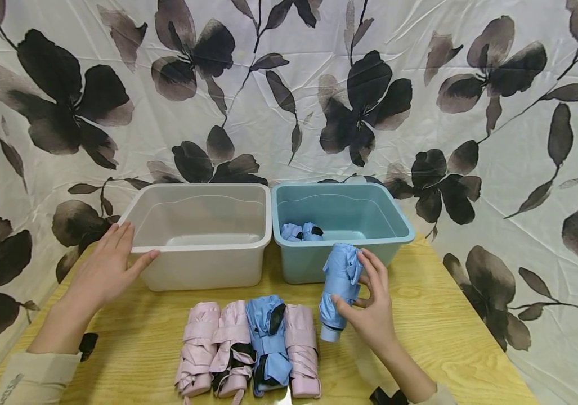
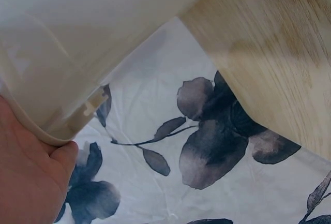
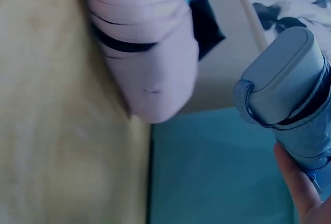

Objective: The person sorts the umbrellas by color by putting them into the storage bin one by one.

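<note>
My right hand [image 1: 372, 306] grips a folded blue compact umbrella [image 1: 340, 289] upright, slightly tilted, before the front wall of the blue bin [image 1: 299, 270]. In the right wrist view, the umbrella's flat handle end [image 3: 282, 74] and its strap loop show beside my thumb. At the left corner of the greyish-white bin [image 1: 202, 270], my left hand [image 1: 106, 270] rests on the rim, fingers extended and thumb at the front. Two blue umbrellas [image 1: 301, 231] lie inside the blue bin. On the table lies a row of folded umbrellas: pink ones [image 1: 199, 346] and a blue one [image 1: 270, 343].
The two bins stand side by side at the back of the wooden table [image 1: 435, 332]. A floral cloth [image 1: 289, 84] hangs behind them and along both sides. The white bin's inside floor [image 1: 207, 239] is visible.
</note>
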